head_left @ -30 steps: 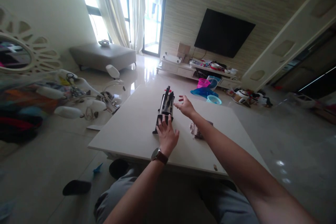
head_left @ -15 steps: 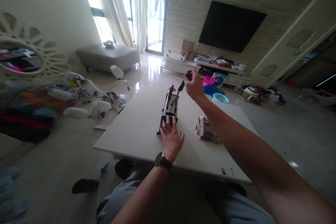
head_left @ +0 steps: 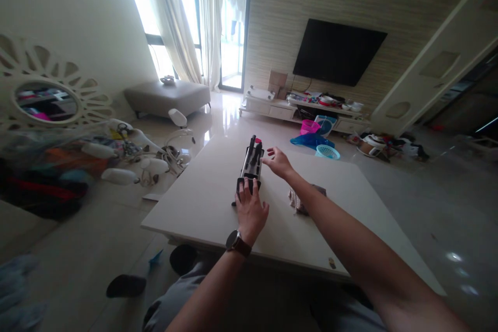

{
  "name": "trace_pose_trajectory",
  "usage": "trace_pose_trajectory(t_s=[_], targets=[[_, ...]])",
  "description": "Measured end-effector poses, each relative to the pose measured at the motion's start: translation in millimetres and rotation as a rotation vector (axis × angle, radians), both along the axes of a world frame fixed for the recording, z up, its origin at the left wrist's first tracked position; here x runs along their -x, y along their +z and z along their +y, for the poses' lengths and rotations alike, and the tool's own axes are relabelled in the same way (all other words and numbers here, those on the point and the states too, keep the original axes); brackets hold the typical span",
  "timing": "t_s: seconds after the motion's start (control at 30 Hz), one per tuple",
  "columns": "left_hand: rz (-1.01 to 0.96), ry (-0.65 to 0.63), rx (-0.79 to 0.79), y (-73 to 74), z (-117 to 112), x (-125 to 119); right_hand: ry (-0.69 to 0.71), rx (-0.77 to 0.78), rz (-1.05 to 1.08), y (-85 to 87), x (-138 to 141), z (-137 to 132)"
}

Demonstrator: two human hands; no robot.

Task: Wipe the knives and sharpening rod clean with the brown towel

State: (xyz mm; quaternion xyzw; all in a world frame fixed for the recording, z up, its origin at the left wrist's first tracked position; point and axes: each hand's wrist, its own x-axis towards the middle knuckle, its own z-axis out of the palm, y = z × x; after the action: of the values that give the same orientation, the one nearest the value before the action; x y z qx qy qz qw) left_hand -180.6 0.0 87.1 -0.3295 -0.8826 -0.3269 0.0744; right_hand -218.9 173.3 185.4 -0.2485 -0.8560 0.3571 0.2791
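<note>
Resting a left hand (head_left: 251,215), with fanned fingers gripping nothing, on the black near end of a black-and-silver device (head_left: 252,170), set lengthwise near the middle of a white tabletop (head_left: 198,192). Poising a right hand (head_left: 279,163) at the device's three o'clock, half-curled, with thumb and fingers loosely parted and nothing visible in grasp; impossible to tell whether touching the edge. Probably rigid and fairly weighty, judging by the metallic frame, and not obviously fragile; likely slick along the shiny plate, so best held by the black handles (head_left: 257,153) toward twelve and braced at six. Apparently smooth and hard underneath, perhaps allowing some sliding. Sharing the tabletop with a folded brownish cloth (head_left: 298,205) at four o'clock, partly hidden by the right arm (head_left: 334,218). Overlooking a glossy floor (head_left: 412,202), with a white multi-armed lamp (head_left: 153,166) at nine o'clock, a grey bench (head_left: 167,98) at ten, a pale curtain (head_left: 210,26) at eleven, a wall-mounted television (head_left: 339,52) between one and two, a pink basket (head_left: 309,127) at two and a pale-blue basket (head_left: 327,152) near three.
</note>
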Motion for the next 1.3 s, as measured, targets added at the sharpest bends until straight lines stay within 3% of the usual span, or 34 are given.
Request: trace_pose_trajectory(t_s=[0.17, 0.37, 0.5, 0.63, 0.73, 0.8, 0.87, 0.93, 1.0, 1.07, 1.1, 1.17, 1.23, 1.3], targets=[[0.021, -0.018, -0.026, -10.1, 6.1, 5.5, 0.063, 0.026, -0.041, -25.4, 43.6, 1.8], [0.022, -0.038, -0.041, -12.5, 7.0, 9.7, 0.060, -0.027, 0.024, -18.6, 65.3, 0.3], [-0.001, -0.064, -0.065, -15.2, 6.2, 10.4, -0.044, -0.118, 0.201, 15.1, 69.7, 6.3], [-0.059, -0.071, -0.069, -18.1, 7.4, 10.7, -0.104, -0.224, 0.467, 70.5, 57.7, 23.9], [-0.112, -0.070, -0.120, -13.7, 9.2, 9.5, -0.108, -0.251, 0.622, 106.0, 16.6, 30.3], [-0.143, -0.056, -0.232, -5.8, 10.9, 5.6, -0.114, -0.275, 0.685, 111.5, -27.5, 24.1], [-0.213, -0.083, -0.390, 4.6, 14.3, -2.6, -0.107, -0.297, 0.718, 94.5, -78.9, 10.2], [-0.435, -0.257, -0.535, 13.6, 20.8, -15.9, -0.108, -0.345, 0.684, 55.3, -129.8, -6.7], [-0.915, -0.525, -0.652, 17.0, 30.5, -33.7, -0.053, -0.452, 0.510, 2.1, -173.1, -21.5], [-1.444, -0.634, -0.736, 13.3, 41.2, -53.8, 0.026, -0.475, 0.316, -52.0, -205.5, -31.8], [-1.639, -0.623, -0.753, 9.2, 45.9, -63.7, 0.059, -0.462, 0.242, -75.3, -217.7, -35.6], [-1.831, -0.527, -0.738, -0.9, 52.5, -80.9, 0.085, -0.458, 0.173, -109.4, -235.6, -41.4], [-1.876, -0.426, -0.684, -10.3, 55.7, -92.1, 0.124, -0.473, 0.129, -125.4, -247.2, -45.8], [-1.880, -0.373, -0.639, -16.3, 57.3, -95.9, 0.201, -0.475, 0.076, -127.7, -254.5, -46.3]])
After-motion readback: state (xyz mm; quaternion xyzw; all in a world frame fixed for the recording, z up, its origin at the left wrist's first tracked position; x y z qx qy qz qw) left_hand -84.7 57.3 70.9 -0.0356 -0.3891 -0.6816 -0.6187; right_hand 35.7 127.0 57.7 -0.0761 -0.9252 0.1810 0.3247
